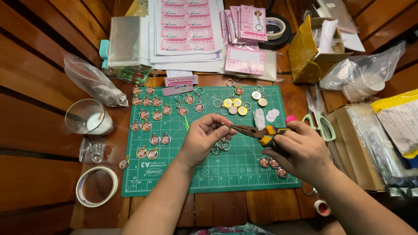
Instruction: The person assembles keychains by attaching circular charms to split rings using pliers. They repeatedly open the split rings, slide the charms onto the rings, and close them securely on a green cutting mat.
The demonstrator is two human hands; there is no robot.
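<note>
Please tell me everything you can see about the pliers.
The pliers have slim dark metal jaws and orange-and-black handles. The right hand grips the handles. They lie almost level above the green mat, tips pointing left, meeting the left hand's fingertips, which pinch a small metal part. How far the jaws are closed is unclear.

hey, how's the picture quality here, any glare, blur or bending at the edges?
Head view: warm, even light, sharp over the green mat; soft shadows under the left hand and right hand holding the pliers; glare on the plastic bags and glass; wide-lens bending curves the wood slats at the edges.
</note>
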